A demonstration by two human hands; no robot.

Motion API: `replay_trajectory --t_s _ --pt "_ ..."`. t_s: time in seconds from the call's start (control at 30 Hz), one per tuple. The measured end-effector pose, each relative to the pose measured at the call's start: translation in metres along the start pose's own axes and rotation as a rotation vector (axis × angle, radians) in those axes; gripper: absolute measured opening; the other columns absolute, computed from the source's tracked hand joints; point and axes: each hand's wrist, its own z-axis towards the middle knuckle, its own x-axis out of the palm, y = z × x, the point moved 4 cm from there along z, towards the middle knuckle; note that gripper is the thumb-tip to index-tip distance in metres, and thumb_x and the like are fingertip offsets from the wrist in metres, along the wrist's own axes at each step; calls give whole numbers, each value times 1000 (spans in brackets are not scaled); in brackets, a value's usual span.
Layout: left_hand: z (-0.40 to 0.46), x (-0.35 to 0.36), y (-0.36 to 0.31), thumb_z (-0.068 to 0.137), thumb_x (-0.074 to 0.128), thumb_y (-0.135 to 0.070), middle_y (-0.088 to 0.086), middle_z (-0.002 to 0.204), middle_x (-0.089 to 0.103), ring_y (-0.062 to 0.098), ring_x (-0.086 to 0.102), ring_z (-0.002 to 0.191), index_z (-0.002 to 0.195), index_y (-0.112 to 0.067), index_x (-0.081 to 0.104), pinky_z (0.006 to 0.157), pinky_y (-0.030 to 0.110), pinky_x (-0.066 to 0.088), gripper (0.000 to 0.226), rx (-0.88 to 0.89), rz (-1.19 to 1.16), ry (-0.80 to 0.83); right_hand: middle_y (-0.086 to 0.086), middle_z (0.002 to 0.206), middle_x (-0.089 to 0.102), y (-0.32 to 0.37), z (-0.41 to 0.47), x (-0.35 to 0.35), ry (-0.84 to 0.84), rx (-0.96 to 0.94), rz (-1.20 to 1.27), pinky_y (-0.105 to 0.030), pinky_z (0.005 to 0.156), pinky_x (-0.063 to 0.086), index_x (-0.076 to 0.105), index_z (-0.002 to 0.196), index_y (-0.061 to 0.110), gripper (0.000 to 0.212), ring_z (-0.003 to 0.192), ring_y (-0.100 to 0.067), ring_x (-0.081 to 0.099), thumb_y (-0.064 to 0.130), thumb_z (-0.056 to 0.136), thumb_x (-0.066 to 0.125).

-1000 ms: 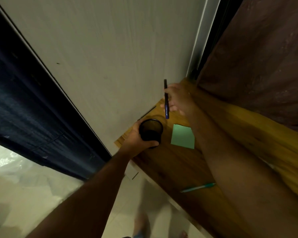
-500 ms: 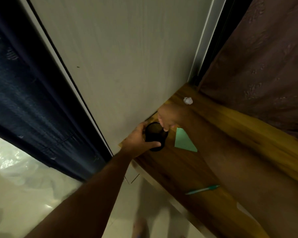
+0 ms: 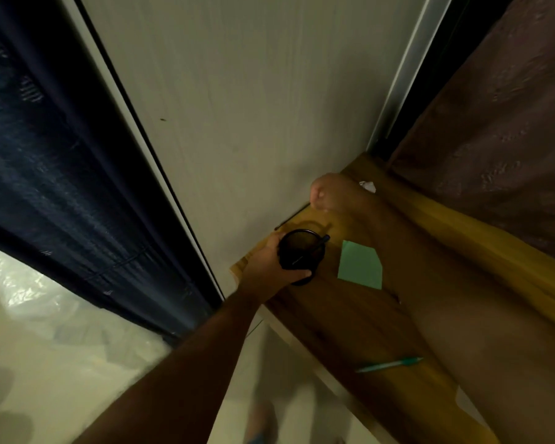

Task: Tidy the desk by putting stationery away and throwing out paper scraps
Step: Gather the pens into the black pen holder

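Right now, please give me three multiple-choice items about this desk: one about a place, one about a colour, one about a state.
1. Where does the crumpled paper scrap lie?
A. Inside the cup
B. On the desk near the far corner, beyond the right hand
C. On the floor

2. What colour is the pen lying near the desk's front edge?
A. Red
B. Yellow
C. Teal

3. What is the left hand doing?
A. Gripping the black pen cup
B. Resting flat on the green sticky note
C. Holding the teal pen

Answers:
1 B, the white scrap sits on the wood beside the curtain.
2 C, its barrel is blue-green.
3 A, the fingers wrap the cup's side.
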Motion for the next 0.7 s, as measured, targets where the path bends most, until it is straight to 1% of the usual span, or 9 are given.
replay_trajectory --t_s 0.07,0.13,0.27,0.33,0.4,0.43,0.53,0.63,0.7 --pt "-1 -5 5 59 85 -45 -8 126 60 16 57 116 136 -28 39 95 37 52 91 -12 -5 -7 -11 109 67 -18 14 23 -6 21 43 -25 90 43 73 98 5 21 103 -30 61 -2 83 59" --pt "-2 -11 11 55 84 -50 -11 124 61 15 59 114 135 -33 39 93 38 53 92 -40 -9 -19 -19 118 64 -30 23 53 14 60 124 -40 96 48 69 109 1 32 109 -38 60 -8 82 55" --pt "-6 -21 23 54 84 -50 -13 121 61 12 59 111 134 -35 39 89 30 53 93 -70 -9 -30 -21 124 61 -24 28 96 59 184 396 -28 89 45 60 128 1 34 113 -35 58 0 96 48" --pt "-8 -24 25 58 86 -43 -13 121 61 10 58 110 134 -32 39 85 24 50 90 -70 -23 -33 -21 119 62 -21 33 108 37 296 688 -27 77 51 61 126 2 33 103 -29 61 11 95 52" --pt "-9 -26 25 60 87 -39 -13 120 61 9 59 109 133 -32 40 86 24 51 87 -67 -18 -35 -16 105 60 -16 31 109 18 385 897 -23 59 51 65 113 6 29 80 -22 57 22 90 55" --pt "-9 -27 24 60 87 -39 -13 120 61 10 59 110 133 -32 40 88 26 52 88 -66 -16 -35 -16 101 59 -15 31 108 11 396 915 -27 59 50 65 102 10 24 74 -23 57 26 87 56" --pt "-8 -27 23 58 87 -41 -13 121 61 10 58 112 134 -32 39 93 30 52 90 -73 -18 -32 -27 103 62 -14 36 105 24 217 519 -42 79 51 61 93 8 25 91 -39 60 26 80 49" --pt "-8 -27 23 55 86 -44 -13 121 62 11 58 113 134 -33 40 94 32 52 92 -85 -26 -34 -14 93 65 -10 34 95 5 56 -26 -29 67 42 56 82 15 9 85 -31 61 23 80 57" --pt "-8 -27 24 51 84 -48 -13 120 62 11 59 112 133 -35 40 94 34 53 94 -93 -30 -34 -9 92 62 -11 32 95 0 26 -104 -27 67 38 56 85 17 2 86 -26 59 17 83 57"
